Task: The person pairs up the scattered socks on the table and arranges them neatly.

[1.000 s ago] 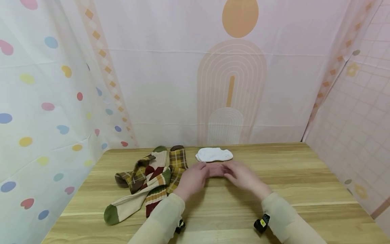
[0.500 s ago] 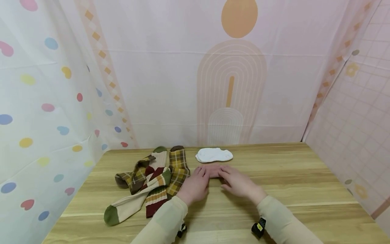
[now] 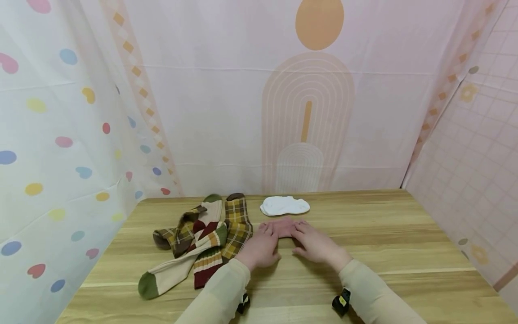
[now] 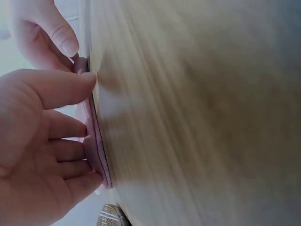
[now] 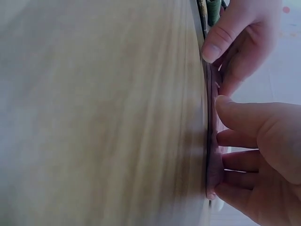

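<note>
A pair of pink socks [image 3: 284,227] lies flat on the table between my hands, stacked in thin layers that show edge-on in the left wrist view. My left hand [image 3: 262,247] rests its extended fingertips on the left end of the socks. On the right end, the fingertips of my right hand [image 3: 317,245] press down. In the left wrist view, the left fingers [image 4: 66,150] touch the pink fabric and the thumb is at the tabletop. The right wrist view has the right fingers [image 5: 240,160] against the socks [image 5: 214,174]. Just behind them lie white ankle socks [image 3: 285,205].
To the left is a loose heap of socks: yellow-brown plaid ones [image 3: 236,225], a cream one with a green toe [image 3: 170,275] and dark red striped ones [image 3: 207,270]. Patterned curtains [image 3: 218,112] stand behind the wooden table [image 3: 384,234] and at both sides.
Both hands have come slightly toward me with the pink socks, which are lower and flatter on the table. The fingers have spread out over their ends. The other socks have not moved.
</note>
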Action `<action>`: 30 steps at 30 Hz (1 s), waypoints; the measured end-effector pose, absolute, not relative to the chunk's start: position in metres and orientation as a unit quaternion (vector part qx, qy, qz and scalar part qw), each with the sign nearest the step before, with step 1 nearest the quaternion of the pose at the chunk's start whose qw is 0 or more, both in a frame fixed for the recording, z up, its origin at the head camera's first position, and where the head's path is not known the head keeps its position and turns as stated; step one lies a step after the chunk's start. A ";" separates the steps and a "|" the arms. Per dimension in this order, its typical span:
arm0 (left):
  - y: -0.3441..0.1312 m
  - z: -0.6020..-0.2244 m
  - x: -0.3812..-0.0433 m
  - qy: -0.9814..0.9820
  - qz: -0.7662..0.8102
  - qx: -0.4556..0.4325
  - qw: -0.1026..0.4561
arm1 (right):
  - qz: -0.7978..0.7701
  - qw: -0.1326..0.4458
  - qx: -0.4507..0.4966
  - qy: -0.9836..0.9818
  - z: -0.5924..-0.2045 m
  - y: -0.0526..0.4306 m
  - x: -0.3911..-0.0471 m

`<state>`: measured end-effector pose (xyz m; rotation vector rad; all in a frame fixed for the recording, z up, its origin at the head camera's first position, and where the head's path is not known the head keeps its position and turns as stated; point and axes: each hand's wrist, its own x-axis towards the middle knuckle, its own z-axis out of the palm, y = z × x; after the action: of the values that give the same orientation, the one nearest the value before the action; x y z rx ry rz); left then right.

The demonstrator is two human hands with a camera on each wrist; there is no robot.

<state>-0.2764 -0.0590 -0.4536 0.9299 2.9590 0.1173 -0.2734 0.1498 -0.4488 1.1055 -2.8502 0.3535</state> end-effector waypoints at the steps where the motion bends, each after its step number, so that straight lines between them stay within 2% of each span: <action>1: -0.059 -0.453 -0.277 0.952 0.043 0.302 0.021 | 0.115 0.030 0.356 -0.927 -0.449 0.150 -0.274; 6: -0.057 -0.451 -0.285 0.947 0.068 0.311 0.032 | 0.121 0.017 0.334 -0.935 -0.446 0.150 -0.278; 15: -0.055 -0.453 -0.303 0.943 0.089 0.317 0.043 | 0.132 0.032 0.332 -0.933 -0.448 0.156 -0.293; 30: -0.065 -0.451 -0.328 0.934 0.111 0.337 0.049 | 0.129 0.006 0.306 -0.943 -0.450 0.157 -0.316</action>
<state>-0.3285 -0.0647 -0.4513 1.0257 2.8460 0.3388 -0.3155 0.1570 -0.4498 0.9576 -2.9519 0.4025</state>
